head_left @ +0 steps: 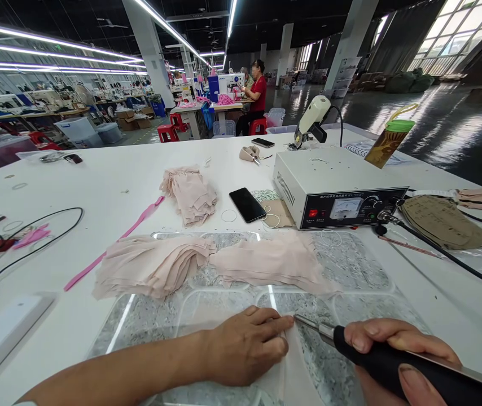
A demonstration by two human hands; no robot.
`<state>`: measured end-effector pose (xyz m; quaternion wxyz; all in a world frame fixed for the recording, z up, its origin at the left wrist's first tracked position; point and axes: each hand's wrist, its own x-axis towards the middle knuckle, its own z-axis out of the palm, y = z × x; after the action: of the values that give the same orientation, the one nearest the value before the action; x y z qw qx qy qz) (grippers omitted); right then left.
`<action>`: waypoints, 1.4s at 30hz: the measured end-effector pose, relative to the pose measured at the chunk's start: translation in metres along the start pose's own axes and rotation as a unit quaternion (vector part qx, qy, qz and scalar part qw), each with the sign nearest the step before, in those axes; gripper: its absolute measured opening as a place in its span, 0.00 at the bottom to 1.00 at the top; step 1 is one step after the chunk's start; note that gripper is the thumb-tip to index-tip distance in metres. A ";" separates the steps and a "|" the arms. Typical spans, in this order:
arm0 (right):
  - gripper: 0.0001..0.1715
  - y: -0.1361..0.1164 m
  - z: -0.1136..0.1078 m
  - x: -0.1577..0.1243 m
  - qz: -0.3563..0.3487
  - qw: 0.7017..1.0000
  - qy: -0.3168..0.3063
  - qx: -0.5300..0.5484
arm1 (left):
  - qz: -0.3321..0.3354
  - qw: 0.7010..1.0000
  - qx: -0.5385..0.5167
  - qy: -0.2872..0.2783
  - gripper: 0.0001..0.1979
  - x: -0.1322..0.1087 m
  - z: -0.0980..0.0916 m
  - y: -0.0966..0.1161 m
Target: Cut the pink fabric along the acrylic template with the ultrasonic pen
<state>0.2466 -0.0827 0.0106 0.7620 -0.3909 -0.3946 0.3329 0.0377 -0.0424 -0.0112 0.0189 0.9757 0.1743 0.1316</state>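
Observation:
My left hand [247,345] lies on a pale pink fabric piece [296,366] on the glass mat [148,321], fingers curled and pressing the cloth flat. My right hand [397,349] grips a black-handled cutting tool [376,358] whose metal tip [304,321] touches the fabric right beside my left forefinger. Just beyond lie two stacks of pink fabric pieces [152,265] [272,262]. A third stack [190,194] sits farther back.
A white control box [334,189] with a dial stands at the right, its cable running to the tool. A black phone [247,204], a pink strip [114,242], a green-lidded cup [391,141] and black cables [25,237] lie around. A person in red sits far back.

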 end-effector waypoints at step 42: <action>0.08 0.001 -0.024 -0.009 0.066 0.982 -0.005 0.176 | -0.035 0.993 -0.109 -0.039 0.18 0.013 -0.018 0.001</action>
<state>0.2627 -0.0977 -0.0028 0.7932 -0.2743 -0.3067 0.4490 0.0448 -0.0389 0.0091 0.1364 0.9654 0.1926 0.1106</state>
